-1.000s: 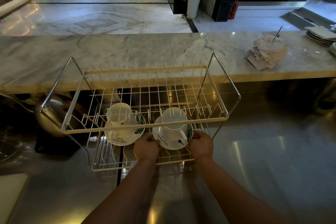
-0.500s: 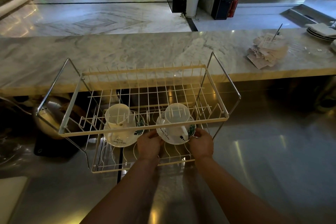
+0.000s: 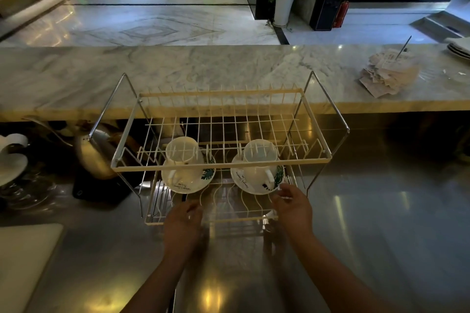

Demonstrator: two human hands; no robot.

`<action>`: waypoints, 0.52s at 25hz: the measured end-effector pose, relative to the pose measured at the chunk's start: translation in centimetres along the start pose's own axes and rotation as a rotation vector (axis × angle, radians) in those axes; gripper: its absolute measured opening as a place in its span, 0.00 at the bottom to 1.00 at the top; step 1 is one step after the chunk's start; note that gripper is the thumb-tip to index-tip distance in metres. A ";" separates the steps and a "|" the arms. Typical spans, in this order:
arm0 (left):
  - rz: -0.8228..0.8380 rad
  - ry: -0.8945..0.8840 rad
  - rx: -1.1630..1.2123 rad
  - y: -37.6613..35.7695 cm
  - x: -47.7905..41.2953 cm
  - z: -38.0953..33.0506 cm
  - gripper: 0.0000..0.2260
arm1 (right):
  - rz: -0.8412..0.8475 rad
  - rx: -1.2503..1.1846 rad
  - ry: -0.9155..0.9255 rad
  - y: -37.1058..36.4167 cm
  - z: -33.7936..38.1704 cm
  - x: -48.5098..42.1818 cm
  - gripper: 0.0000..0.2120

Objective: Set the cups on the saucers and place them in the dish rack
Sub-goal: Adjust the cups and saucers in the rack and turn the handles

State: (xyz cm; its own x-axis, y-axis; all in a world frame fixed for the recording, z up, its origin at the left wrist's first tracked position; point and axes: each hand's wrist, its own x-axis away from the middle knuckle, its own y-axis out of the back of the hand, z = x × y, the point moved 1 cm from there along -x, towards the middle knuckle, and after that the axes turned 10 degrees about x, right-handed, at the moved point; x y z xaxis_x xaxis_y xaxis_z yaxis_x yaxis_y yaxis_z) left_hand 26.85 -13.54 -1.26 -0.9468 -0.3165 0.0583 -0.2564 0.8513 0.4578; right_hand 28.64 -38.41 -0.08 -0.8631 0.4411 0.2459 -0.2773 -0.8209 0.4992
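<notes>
Hands (image 3: 181, 221) withdrawn, cups (image 3: 259, 157) in rack (image 3: 221, 168)

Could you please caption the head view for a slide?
Two cups on saucers in the dish rack; both hands empty.

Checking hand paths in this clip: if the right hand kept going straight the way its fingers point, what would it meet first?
Most likely the near rim of the right saucer, just ahead of the right hand in the dish rack; depth is uncertain from this one view.
</notes>
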 end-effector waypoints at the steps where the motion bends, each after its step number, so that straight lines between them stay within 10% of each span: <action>1: -0.023 -0.003 -0.049 0.8 -0.1 0.6 0.07 | -0.004 0.024 0.006 0.0 0.1 0.0 0.08; 13: -0.192 0.366 0.146 1.8 -4.8 0.1 0.13 | 0.086 -0.136 -0.322 -1.7 1.4 -4.1 0.10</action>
State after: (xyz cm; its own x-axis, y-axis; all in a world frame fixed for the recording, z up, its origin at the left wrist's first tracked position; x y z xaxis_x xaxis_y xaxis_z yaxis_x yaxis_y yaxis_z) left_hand 30.93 -10.47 -0.81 -0.7545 -0.5799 0.3074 -0.4708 0.8045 0.3621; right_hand 33.22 -38.32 -0.72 -0.7145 0.4426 0.5419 -0.2818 -0.8910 0.3560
